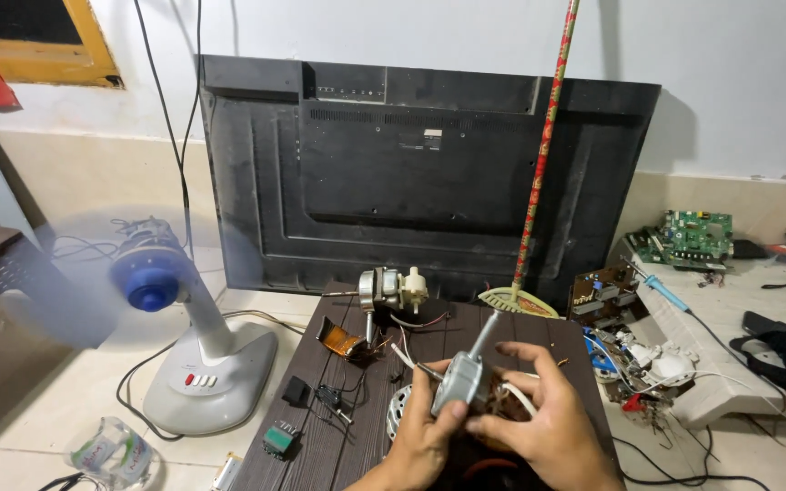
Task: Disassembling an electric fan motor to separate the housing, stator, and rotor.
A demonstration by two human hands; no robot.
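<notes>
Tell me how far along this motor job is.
Done: the motor is out of any housing, and parts like the second motor and green switch lie loose on the dark table. In hand: left hand and right hand hold it. Left: nothing looks reassembled.

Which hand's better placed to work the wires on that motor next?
Probably right. The left hand grips the motor body from below, steadying it. The right hand wraps the side where the wires emerge, fingers curled over them.
</notes>
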